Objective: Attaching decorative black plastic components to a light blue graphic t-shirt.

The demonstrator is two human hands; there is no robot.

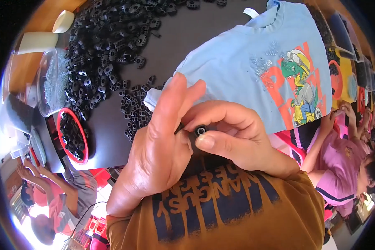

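Observation:
Close in front of my chest, my right hand [233,133] pinches a small black plastic part [201,130] between thumb and fingers. A round, ring-like end with a pale rim faces up from it. My left hand [158,146] meets it from the left, two fingers stretched upward and the others curled in at the part. A dark bit of it shows between both hands; the left thumb and the grip behind are mostly hidden. Just beyond the left hand lies a cluster of small black plastic pieces [135,108] on the dark table [171,41].
Larger black plastic parts [108,50] heap at the far left. A red-rimmed bowl [86,146] of black pieces and a clear tub [50,83] of small pale bits stand left. A light-blue printed shirt [229,66] covers the right side. Other people [341,166] sit on both sides.

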